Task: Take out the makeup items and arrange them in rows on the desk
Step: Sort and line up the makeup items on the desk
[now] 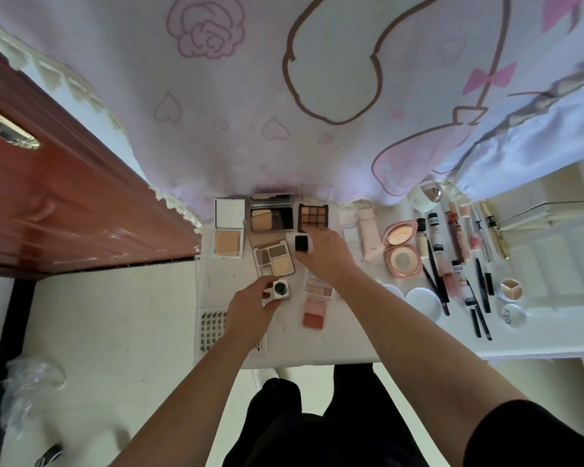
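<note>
1. The step in hand looks like placing: most makeup already lies on the table (334,342), and both hands are setting small pieces into the group at centre frame.
2. The left hand (250,306) holds a small pot (280,287) with a dark round top, fingers closed round its left side; the pot sits low at the table, just below the grey palette (274,261).
3. The right hand (324,256) reaches toward the upper centre, and its fingers pinch a black cap (301,243) or small case; which it is cannot be told from this view. It sits just below the brown palette (313,218) and right of the grey palette.
4. Laid out already: a powder compact (229,230) at the left, a blush (314,310) lower centre, a pink compact (401,251) and a run of pencils and tubes (459,261) to the right, in rough columns.
5. A lash tray (213,328) lies at the table's lower left edge.
6. Next, probably, each hand has to set its piece down in line with its neighbours and let go without nudging the open palettes, which lie close together.
</note>
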